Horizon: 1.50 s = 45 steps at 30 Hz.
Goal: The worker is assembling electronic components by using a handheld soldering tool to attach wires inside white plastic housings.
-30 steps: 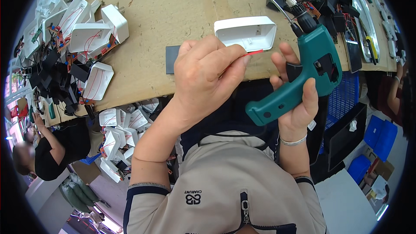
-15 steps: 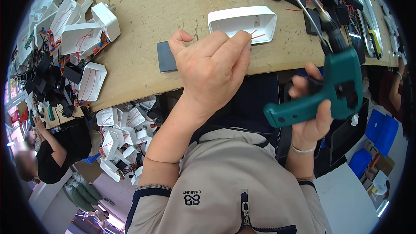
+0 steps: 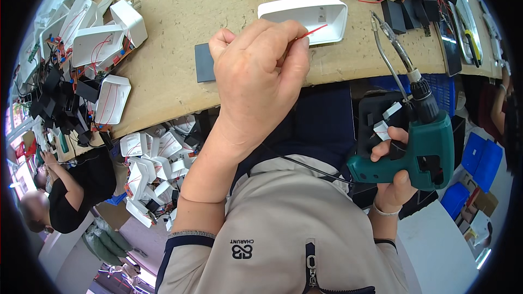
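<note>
My left hand [image 3: 259, 71] is closed over the bench, its thumb and forefinger pinched on a thin red wire [image 3: 317, 31]. The wire points up to the right, in front of a white plastic housing [image 3: 332, 19] whose open side faces me. Partly behind that hand lies a flat dark grey block [image 3: 205, 64]. At the right, below the bench edge, my right hand [image 3: 396, 158] grips a green soldering gun [image 3: 436, 149] by its body. The gun's metal tip and a thin bent tube point up and away, apart from the housing.
Piled white housings [image 3: 101, 46] with red wires and black blocks [image 3: 57, 95] crowd the bench's left. More housings [image 3: 155, 166] fill a heap below its edge. Black boxes [image 3: 395, 16] and a phone-like slab [image 3: 448, 49] lie far right. A co-worker [image 3: 73, 190] sits left.
My right hand has lowered the soldering gun toward my body, away from the bench parts. My left hand has shifted slightly, and the red wire now sticks up from its fingertips.
</note>
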Available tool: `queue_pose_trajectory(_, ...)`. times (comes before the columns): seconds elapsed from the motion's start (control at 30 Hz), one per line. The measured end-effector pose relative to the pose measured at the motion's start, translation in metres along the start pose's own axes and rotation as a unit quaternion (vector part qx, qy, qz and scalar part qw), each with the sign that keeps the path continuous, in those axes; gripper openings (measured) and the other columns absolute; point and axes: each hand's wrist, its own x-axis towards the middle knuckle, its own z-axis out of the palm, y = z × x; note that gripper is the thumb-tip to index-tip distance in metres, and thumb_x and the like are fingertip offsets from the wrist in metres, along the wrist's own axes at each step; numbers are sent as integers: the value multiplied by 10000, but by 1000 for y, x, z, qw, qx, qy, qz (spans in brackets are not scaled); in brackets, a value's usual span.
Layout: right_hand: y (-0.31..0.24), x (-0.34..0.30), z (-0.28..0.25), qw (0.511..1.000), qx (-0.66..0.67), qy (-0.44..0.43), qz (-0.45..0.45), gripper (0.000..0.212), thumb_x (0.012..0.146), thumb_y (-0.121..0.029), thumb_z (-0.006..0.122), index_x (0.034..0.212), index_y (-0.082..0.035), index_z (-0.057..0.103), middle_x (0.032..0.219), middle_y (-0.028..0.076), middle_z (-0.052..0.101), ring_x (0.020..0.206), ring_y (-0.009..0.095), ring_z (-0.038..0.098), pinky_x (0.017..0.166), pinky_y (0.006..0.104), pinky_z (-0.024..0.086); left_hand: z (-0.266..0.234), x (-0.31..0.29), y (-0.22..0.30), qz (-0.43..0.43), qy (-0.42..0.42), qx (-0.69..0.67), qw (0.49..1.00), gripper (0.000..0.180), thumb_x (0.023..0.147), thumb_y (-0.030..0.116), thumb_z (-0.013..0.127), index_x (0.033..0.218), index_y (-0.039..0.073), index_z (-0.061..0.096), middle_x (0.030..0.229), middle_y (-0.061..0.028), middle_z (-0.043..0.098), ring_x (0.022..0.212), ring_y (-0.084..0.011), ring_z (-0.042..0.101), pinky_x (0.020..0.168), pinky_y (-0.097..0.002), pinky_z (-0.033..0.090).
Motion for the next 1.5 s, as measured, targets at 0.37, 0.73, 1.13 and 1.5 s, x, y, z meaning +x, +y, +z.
queue_pose_trajectory(0.37,-8,-9,9,997,-61,11,43,663,727,-327,690,1158,85,400,1050,240,535,737,207,609,601,278,526,3,-1,-1,40,23,84,995,81,671,66,628,711,113,575,832,7,531,745,-148,476,668,-339,229)
queue_pose_trajectory(0.73,-12,-7,23,990,-104,37,91,663,691,-344,707,1123,83,441,995,213,566,663,169,586,568,255,489,5,28,23,-53,-75,96,991,60,670,85,614,702,41,588,936,-89,524,890,-262,489,755,-457,291)
queue_pose_trajectory(1.13,-14,-2,29,986,-125,39,105,630,702,-323,696,1126,74,450,991,198,572,656,157,582,575,253,487,11,29,20,-10,-63,128,990,61,653,55,607,670,26,556,914,-102,502,865,-271,476,729,-404,292)
queue_pose_trajectory(1.5,-10,5,35,986,-130,40,93,594,713,-270,680,1132,76,440,969,193,570,643,151,575,567,244,483,41,28,-18,138,86,63,985,70,644,52,598,677,22,545,924,-105,497,855,-266,474,729,-383,293)
